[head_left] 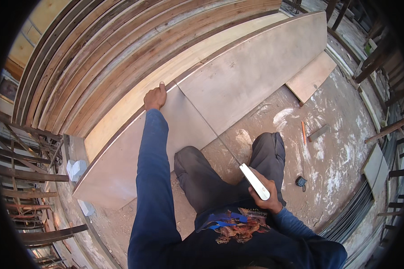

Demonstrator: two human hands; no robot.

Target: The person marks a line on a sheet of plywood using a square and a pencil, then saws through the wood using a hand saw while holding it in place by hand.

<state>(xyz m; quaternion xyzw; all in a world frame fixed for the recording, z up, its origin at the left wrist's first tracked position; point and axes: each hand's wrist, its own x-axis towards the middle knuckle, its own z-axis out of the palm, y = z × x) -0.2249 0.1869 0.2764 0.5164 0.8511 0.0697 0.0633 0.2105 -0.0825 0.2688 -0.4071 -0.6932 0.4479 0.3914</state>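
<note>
A long pale plywood board (256, 62) stretches diagonally in front of my knees. My left hand (155, 97) is closed on its far edge, thumb pointing along that edge. In my right hand (269, 195), between my thighs, is the white handle of a handsaw (255, 181). Its thin blade, seen edge-on, runs up and left from the handle across the board toward the far edge, just right of my left hand. How deep the blade sits in the wood I cannot tell.
Long wooden planks (134, 58) stand behind the board. On the dusty floor to the right lie an orange pencil (304, 132), a wood offcut (318, 133), a tape measure (300, 181) and a smaller panel (310, 77). Metal rods (352, 219) lie at the lower right; pale blocks (78, 169) sit left.
</note>
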